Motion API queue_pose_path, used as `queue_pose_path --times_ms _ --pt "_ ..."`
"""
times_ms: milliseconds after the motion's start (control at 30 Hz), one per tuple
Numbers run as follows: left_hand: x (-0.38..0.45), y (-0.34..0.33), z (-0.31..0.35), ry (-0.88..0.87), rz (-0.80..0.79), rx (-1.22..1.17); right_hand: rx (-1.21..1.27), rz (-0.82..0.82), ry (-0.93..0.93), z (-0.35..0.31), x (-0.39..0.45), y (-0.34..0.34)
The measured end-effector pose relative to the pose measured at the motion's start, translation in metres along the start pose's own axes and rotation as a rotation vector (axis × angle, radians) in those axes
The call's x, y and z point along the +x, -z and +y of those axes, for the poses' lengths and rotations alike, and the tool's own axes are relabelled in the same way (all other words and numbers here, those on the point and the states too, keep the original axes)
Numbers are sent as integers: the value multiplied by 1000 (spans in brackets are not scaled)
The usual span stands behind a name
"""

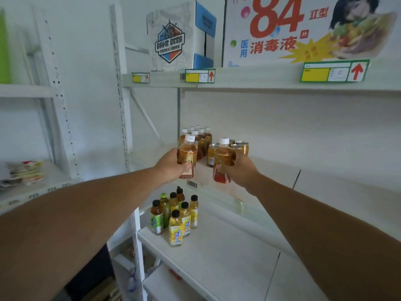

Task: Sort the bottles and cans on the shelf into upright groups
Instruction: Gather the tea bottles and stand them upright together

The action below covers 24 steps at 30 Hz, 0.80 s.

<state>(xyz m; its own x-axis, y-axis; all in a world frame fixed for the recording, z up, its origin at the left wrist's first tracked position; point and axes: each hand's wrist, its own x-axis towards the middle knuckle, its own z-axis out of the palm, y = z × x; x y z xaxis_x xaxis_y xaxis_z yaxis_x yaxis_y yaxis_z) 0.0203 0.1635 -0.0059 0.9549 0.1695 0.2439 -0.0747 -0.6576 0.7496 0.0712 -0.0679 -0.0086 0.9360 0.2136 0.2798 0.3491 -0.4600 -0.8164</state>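
Each of the hands grips an upright white-capped tea bottle before the middle shelf (325, 170): left hand (168, 165) on one bottle (187, 157), right hand (239, 170) on another (223, 161). Behind stand grouped bottles (200, 137) and gold cans (239, 146).

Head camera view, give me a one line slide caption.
Left hand and right hand each hold a white-capped tea bottle upright before the shelved bottles and cans.
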Motion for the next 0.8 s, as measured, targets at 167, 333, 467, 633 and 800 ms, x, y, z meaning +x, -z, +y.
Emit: queue_pose_path --times_ms 167,333,467,633,800 --pt "14 10 -17 51 67 14 42 -54 52 2 23 -22" --pt "24 20 -41 93 93 -3 75 -76 29 0 35 -53" --pt "39 31 -60 69 90 -41 77 -71 -1 -5 53 -76" --pt "67 47 -86 51 30 -116 58 -35 -51 -21 70 -106" --pt "102 54 -107 -2 7 -151 39 31 -95 -27 96 -128"
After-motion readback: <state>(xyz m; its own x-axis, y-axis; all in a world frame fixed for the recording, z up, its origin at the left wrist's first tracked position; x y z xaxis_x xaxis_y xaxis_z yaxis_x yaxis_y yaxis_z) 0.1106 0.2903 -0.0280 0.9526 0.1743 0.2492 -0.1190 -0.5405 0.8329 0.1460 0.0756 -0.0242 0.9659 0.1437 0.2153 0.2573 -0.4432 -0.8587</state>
